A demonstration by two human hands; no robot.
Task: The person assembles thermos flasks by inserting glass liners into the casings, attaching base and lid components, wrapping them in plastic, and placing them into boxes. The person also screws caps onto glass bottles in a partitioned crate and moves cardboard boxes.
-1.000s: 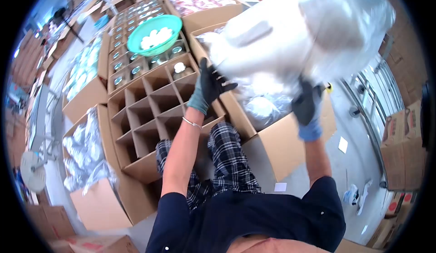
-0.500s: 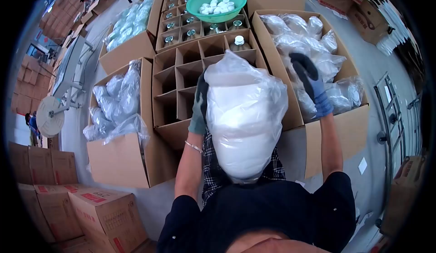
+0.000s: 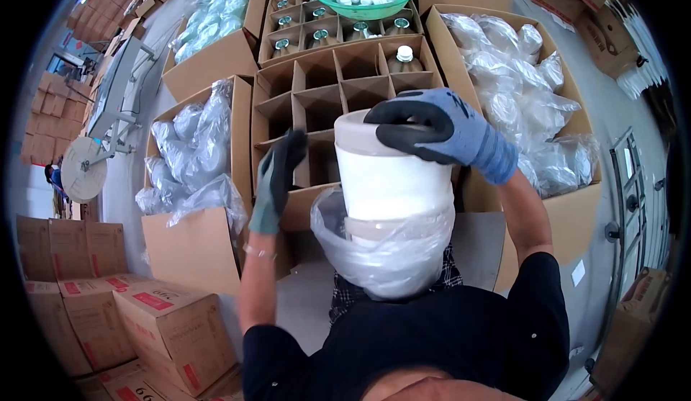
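In front of my body stands a stack of nested white tub-like containers (image 3: 389, 185). A crumpled clear plastic bag (image 3: 403, 257) lies around its lower part. My right hand (image 3: 446, 131), in a blue and black glove, grips the upper rim of the stack, thumb inside and fingers over the far side. To the left, my left hand (image 3: 277, 181), in a grey-green and black glove, is held up with fingers extended and nothing in it. It is apart from the bag, close to the divided carton (image 3: 309, 73). One white-capped bottle (image 3: 404, 59) sits in a back-right cell of that carton.
A green basin (image 3: 367, 8) of white caps rests on a carton of clear bottles behind. Open boxes of plastic-wrapped items stand on the left (image 3: 191, 239) and right (image 3: 554, 203). Sealed cartons (image 3: 169, 322) are piled lower left, and a metal rack (image 3: 632, 185) is at right.
The bag has come down from over the white stack, whose top is now bare. My right hand has moved left onto its rim; my left hand has left the bag's side and shifted left.
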